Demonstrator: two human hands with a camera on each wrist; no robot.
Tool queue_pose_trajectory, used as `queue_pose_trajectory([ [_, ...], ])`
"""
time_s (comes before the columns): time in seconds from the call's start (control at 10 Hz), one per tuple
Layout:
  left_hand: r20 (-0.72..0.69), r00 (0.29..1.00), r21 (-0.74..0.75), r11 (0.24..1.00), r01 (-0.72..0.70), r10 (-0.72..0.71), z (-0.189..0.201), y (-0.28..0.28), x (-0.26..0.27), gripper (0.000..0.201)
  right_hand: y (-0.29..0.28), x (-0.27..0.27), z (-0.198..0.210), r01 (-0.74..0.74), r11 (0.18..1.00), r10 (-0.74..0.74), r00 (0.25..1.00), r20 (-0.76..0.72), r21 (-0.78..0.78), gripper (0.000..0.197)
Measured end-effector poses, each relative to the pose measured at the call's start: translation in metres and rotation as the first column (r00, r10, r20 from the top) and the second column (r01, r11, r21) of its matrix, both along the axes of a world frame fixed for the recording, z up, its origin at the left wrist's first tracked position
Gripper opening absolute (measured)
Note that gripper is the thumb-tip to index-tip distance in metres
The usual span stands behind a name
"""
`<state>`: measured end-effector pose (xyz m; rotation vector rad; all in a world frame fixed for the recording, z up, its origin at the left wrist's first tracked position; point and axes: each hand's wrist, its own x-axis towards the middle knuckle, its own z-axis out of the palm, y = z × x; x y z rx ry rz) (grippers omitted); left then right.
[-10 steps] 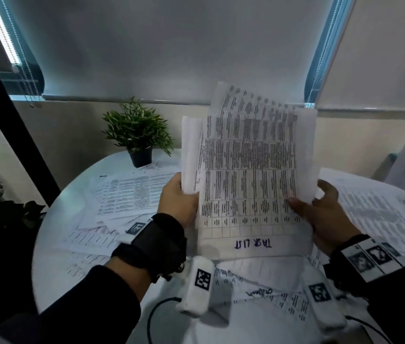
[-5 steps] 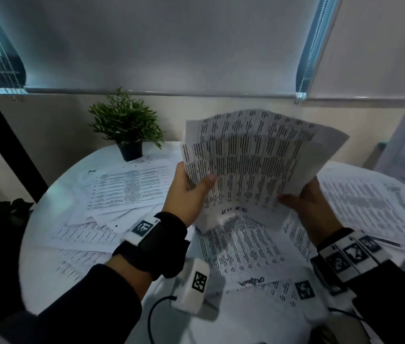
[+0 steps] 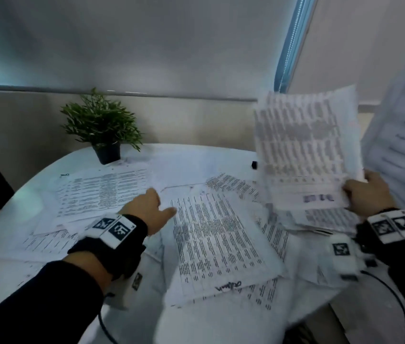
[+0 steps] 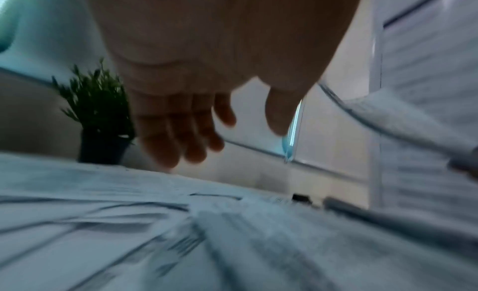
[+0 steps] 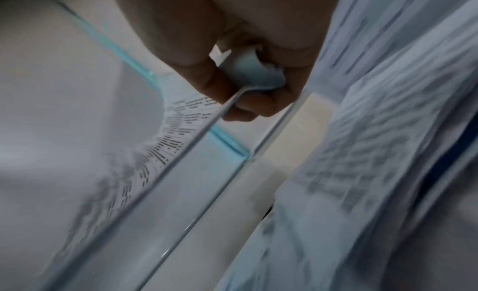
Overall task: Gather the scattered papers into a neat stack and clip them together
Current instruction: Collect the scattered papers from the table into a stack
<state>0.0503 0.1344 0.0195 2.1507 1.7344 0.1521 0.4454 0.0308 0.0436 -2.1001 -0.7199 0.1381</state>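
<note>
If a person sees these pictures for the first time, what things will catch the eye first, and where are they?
First, the sheaf of printed papers held upright at the right by the right hand, which grips its lower edge. Next, the many loose sheets spread over the round white table, with the left hand open and reaching over them at the centre. The small green potted plant at the table's far left edge also stands out.

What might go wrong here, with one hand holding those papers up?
The right hand alone pinches the held papers at a lower corner, so the uneven sheets may flop or slip out. The open left hand, reaching over the scattered papers, might push some off the table.
</note>
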Motion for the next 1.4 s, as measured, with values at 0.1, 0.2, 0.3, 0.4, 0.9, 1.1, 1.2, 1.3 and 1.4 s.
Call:
queue_pose_trajectory([
  [0.1, -0.255, 0.965, -0.14, 0.99, 0.029, -0.065, -0.013, -0.003, -0.003, 0.069, -0.007, 0.035, -0.01, 0.107, 0.985, -0.106, 0.994, 0.011, -0.137, 0.047],
  [0.2, -0.277, 0.958, -0.222, 0.975, 0.011, -0.073, -0.025, -0.007, 0.007, 0.075, -0.009, 0.048, -0.028, 0.13, 0.941, -0.12, 0.991, 0.051, -0.311, 0.043],
  [0.3, -0.268, 0.962, -0.222, 0.975, -0.013, -0.048, -0.034, -0.005, 0.019, 0.096, -0.006, 0.054, -0.041, 0.116, 0.907, -0.095, 0.993, 0.072, -0.406, 0.045],
  [0.4, -0.31, 0.951, -0.186, 0.981, -0.045, -0.015, -0.035, -0.008, 0.029, 0.092, -0.008, 0.055, -0.047, 0.113, 0.877, -0.087, 0.993, 0.077, -0.467, 0.047],
  [0.9, -0.167, 0.981, 0.102, 0.991, -0.086, 0.102, -0.034, -0.004, 0.008, 0.011, 0.019, -0.132, -0.02, -0.531, 0.47, 0.689, 0.72, -0.083, -0.705, 0.05],
  [1.1, 0.161, 0.978, 0.045, 0.988, -0.145, 0.136, -0.032, 0.003, -0.005, 0.011, 0.029, -0.146, -0.035, -0.509, 0.46, 0.638, 0.76, -0.129, -0.728, 0.064],
  [1.2, 0.201, 0.968, -0.079, 0.987, -0.138, 0.151, -0.034, -0.004, 0.0, 0.021, 0.029, -0.155, -0.04, -0.455, 0.424, 0.627, 0.771, -0.109, -0.783, 0.067],
  [1.3, 0.136, 0.988, -0.082, 0.994, -0.068, 0.078, -0.035, -0.009, 0.007, 0.025, 0.036, -0.158, -0.044, -0.461, 0.448, 0.587, 0.798, -0.138, -0.766, 0.068],
  [1.4, 0.058, 0.998, -0.032, 0.999, -0.005, 0.006, -0.035, -0.011, 0.012, 0.015, 0.039, -0.162, -0.042, -0.575, 0.542, 0.526, 0.801, -0.286, -0.613, 0.056],
])
